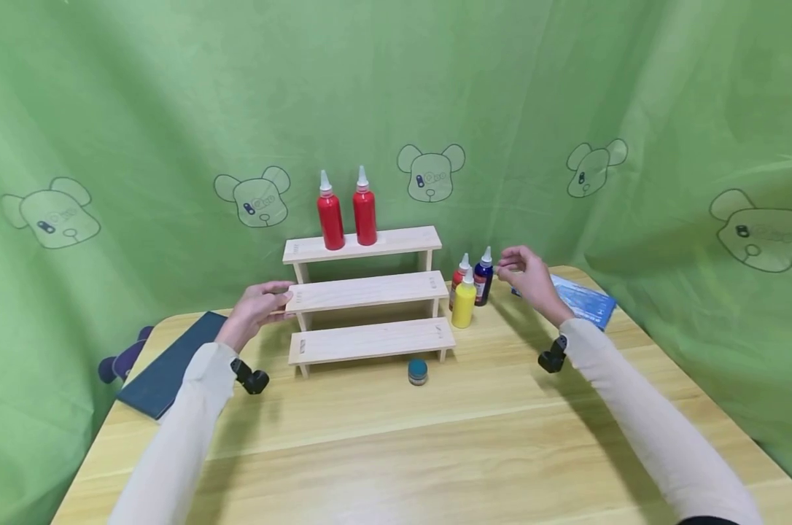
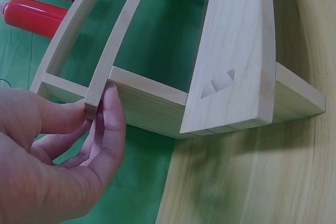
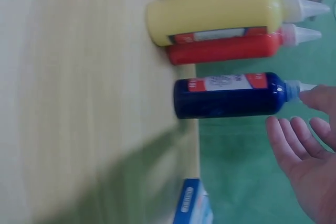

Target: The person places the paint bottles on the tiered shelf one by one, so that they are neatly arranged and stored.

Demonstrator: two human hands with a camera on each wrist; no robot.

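At the left end of the wooden rack point(image 1: 373, 340), the left hand point(image 1: 257, 310) has a narrow grip on the middle board point(image 1: 367, 292), thumb on top and fingertips beneath. To the rack's right, the right hand point(image 1: 529, 278) is beside the blue bottle point(image 1: 483, 281) with a loose, partly spread grip, fingers gently curved. In the right wrist view its thumb overlaps the bottle's pale nozzle; whether they touch, I cannot tell.

The rack stands on the table point(image 1: 370, 452), three flat boards stepped upward toward the back. Its pale wood has fine grain, square-cut edges and wedge-shaped joints near the board ends. The blue bottle is upright on the table, a smooth cylinder with a red and white label. Just beside it stand a glossy yellow bottle point(image 1: 463, 305) and, partly hidden behind that, a red bottle point(image 1: 457, 278), both with tapered nozzles. Two shiny red bottles sit upright on the top board. In front of the rack is a small round jar point(image 1: 418, 372) with a flat teal lid. The table has streaky yellow wood grain, and soft folds run down the green curtain point(image 1: 501, 87) behind.
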